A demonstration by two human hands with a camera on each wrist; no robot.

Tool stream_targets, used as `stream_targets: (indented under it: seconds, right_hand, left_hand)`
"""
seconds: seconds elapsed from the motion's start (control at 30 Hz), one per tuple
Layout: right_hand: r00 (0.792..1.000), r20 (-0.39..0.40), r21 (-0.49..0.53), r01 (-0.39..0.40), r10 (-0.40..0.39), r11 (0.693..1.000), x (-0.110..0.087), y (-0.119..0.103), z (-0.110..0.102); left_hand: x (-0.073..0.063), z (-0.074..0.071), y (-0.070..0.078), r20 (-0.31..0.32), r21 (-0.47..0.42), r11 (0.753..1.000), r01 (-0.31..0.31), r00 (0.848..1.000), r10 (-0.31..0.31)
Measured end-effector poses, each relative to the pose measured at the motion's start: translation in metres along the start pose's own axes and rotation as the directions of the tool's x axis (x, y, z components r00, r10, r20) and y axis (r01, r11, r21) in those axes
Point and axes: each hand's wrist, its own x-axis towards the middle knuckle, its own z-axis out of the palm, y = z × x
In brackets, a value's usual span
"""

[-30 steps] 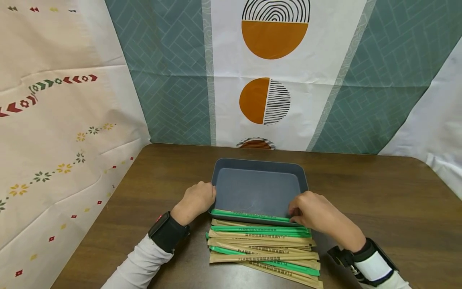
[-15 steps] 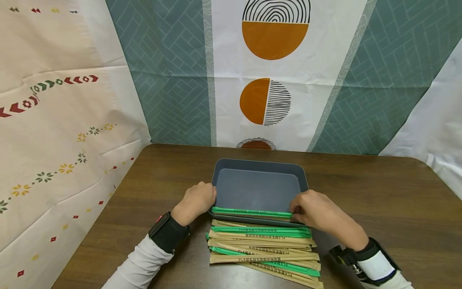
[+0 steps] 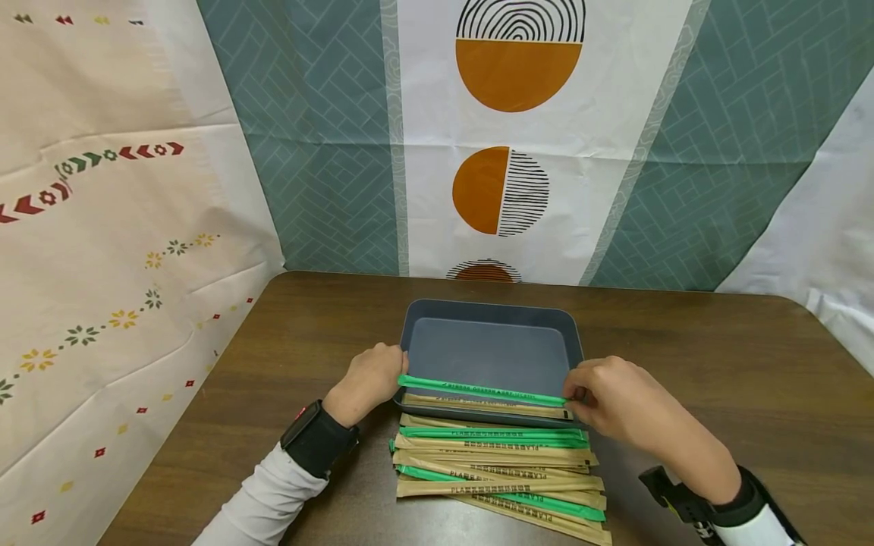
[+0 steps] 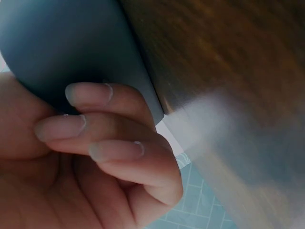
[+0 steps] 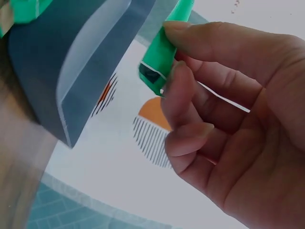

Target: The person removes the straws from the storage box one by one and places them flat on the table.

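Observation:
A dark grey rectangular tray (image 3: 492,353) lies on the table. At its left side my left hand (image 3: 369,381) grips the edge, and in the left wrist view the fingers (image 4: 119,126) curl against the tray wall (image 4: 90,43). Between thumb and index finger, my right hand (image 3: 617,402) pinches the right end of a long green paper-wrapped straw (image 3: 481,389), whose pinched end also shows in the right wrist view. The straw is raised over the tray's near part, its left end near my left hand. Below it, brown wrapped straws (image 3: 478,405) lie along the tray's near side.
In front of the tray, a loose pile of brown and green wrapped straws (image 3: 498,474) lies on the wooden table (image 3: 683,349). Patterned cloths (image 3: 328,144) hang behind the table and at its left side.
My right hand has raised the green straw from the tray's near side and moved slightly right and away, uncovering brown straws beneath. The left hand has stayed on the tray edge.

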Motion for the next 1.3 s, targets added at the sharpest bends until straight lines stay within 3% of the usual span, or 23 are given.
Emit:
stream_targets:
  seconds: [0.17, 0.37, 0.73, 0.97, 1.17, 1.23, 1.3]
  right_hand:
    - [0.999, 0.046, 0.028, -0.008, 0.007, 1.000, -0.004, -0.010, 0.006]
    - [0.989, 0.146, 0.072, -0.037, 0.026, 0.997, -0.012, -0.020, 0.018]
    - [0.950, 0.301, 0.077, -0.108, 0.080, 0.991, -0.018, -0.025, 0.036]
    - [0.926, 0.353, 0.050, -0.158, 0.130, 0.986, -0.020, -0.026, 0.039]
    - [0.900, 0.427, 0.127, -0.160, 0.091, 0.979, -0.022, -0.024, 0.035]
    - [0.905, 0.423, 0.178, -0.138, 0.051, 0.974, -0.019, -0.021, 0.031]
    - [0.933, 0.359, 0.217, -0.081, -0.002, 0.973, -0.014, -0.017, 0.027]
  left_hand:
    - [0.001, 0.002, 0.001, -0.019, 0.027, 0.999, 0.042, 0.999, -0.042]
    - [0.000, 0.001, 0.000, -0.039, 0.053, 0.998, 0.024, 0.999, -0.022]
    - [0.001, 0.002, -0.001, -0.043, 0.066, 0.998, 0.013, 0.999, -0.010]
    - [0.001, 0.002, -0.002, -0.056, 0.057, 0.998, -0.004, 0.998, 0.007]
    - [0.003, 0.002, -0.002, -0.047, 0.062, 0.998, 0.006, 0.999, -0.003]
    - [0.004, 0.002, -0.001, -0.042, 0.064, 0.998, 0.014, 0.999, -0.011]
    - [0.004, 0.002, -0.001, -0.035, 0.066, 0.998, 0.022, 0.999, -0.020]
